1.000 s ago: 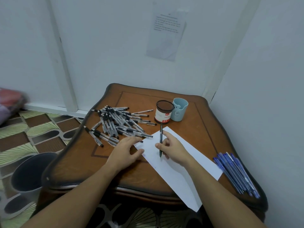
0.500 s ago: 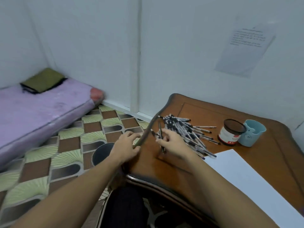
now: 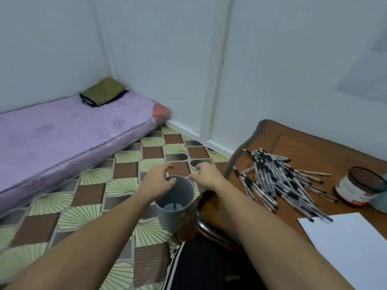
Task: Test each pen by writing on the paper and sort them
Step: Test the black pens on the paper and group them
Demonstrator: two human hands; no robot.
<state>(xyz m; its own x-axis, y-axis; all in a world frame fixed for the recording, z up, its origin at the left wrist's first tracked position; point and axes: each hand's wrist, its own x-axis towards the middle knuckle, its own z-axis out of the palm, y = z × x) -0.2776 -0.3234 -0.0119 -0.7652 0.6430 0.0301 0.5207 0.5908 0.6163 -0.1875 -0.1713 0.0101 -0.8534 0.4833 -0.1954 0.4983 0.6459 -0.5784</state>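
Observation:
A grey bin stands on the floor beside the table's left edge, and a dark pen is inside it, standing nearly upright. Above the bin's rim is my left hand, fingers loosely curved and holding nothing. To the right of the rim, my right hand is held out with relaxed, empty fingers. A pile of several black-and-clear pens lies on the wooden table. The white paper lies at the table's near right.
A brown-lidded jar and a light blue cup stand at the table's right. A purple mattress with a folded green cloth lies on the patterned floor at left. White walls close the corner.
My view swung left from the paper to the floor. My right hand carried the pen off the table to the bin and let it go; my left hand moved over the bin.

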